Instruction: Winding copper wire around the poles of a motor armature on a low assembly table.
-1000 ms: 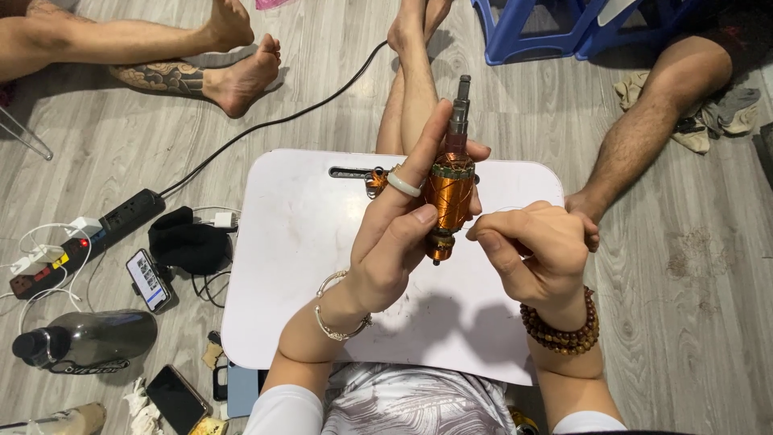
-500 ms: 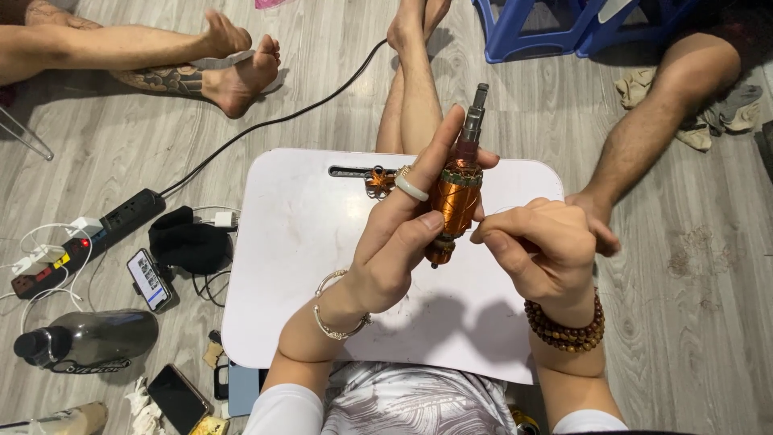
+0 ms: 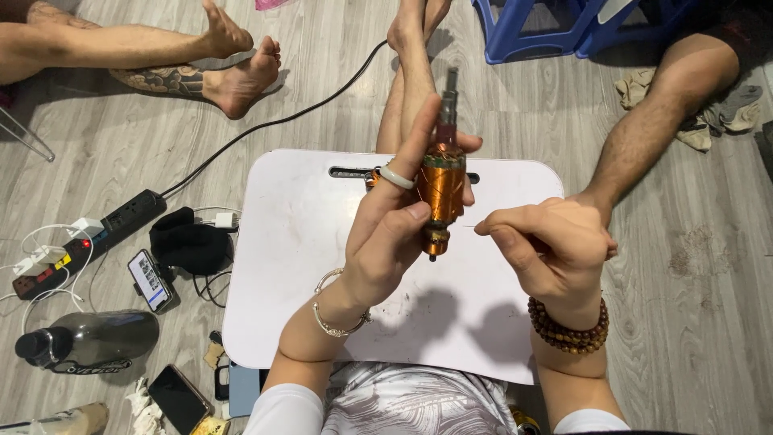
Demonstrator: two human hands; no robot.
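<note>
My left hand (image 3: 394, 234) grips a motor armature (image 3: 440, 189) wound with copper wire, held upright above a white lap table (image 3: 306, 242). Its steel shaft points away from me. My right hand (image 3: 551, 250) is just to the right of the armature, thumb and forefinger pinched on a thin wire (image 3: 469, 226) that runs toward the windings. A ring sits on a left finger, a bangle on the left wrist, a brown bead bracelet on the right wrist.
Other people's bare legs and feet (image 3: 241, 76) surround the table on the wooden floor. A black power strip (image 3: 88, 242) with cable, two phones (image 3: 150, 279), a dark bottle (image 3: 88, 340) and a black pouch (image 3: 189, 242) lie left. Blue stools (image 3: 564, 32) stand far right.
The armature has straightened up and sits slightly higher in my left hand. My right hand has drawn away to the right, pulling the thin wire out.
</note>
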